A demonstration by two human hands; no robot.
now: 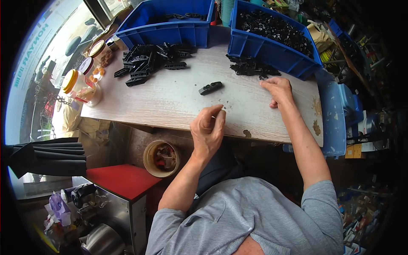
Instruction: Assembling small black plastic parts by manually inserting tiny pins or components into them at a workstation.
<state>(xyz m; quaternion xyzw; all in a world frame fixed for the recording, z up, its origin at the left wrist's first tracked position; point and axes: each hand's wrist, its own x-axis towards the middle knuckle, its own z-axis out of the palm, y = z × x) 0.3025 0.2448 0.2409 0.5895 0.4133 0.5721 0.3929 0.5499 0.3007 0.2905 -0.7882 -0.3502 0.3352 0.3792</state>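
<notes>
One long black plastic piece [211, 88] lies alone at the middle of the pale table [170, 97]. My left hand [208, 129] hovers at the table's front edge, just below that piece; its fingers are curled in, and I see nothing in them. My right hand [278, 91] is farther right, its forefinger stretched to the near edge of a heap of small black parts [253, 66]. The thumb stays apart from that finger. At the back left lies a pile of longer black plastic pieces [148, 59].
Behind the piles stand a left blue bin [165, 32] with some black pieces and a right blue bin [272, 49] full of small black parts. Lidded jars [80, 87] line the left edge. A bucket [161, 158] and a red-topped cabinet [121, 180] stand below.
</notes>
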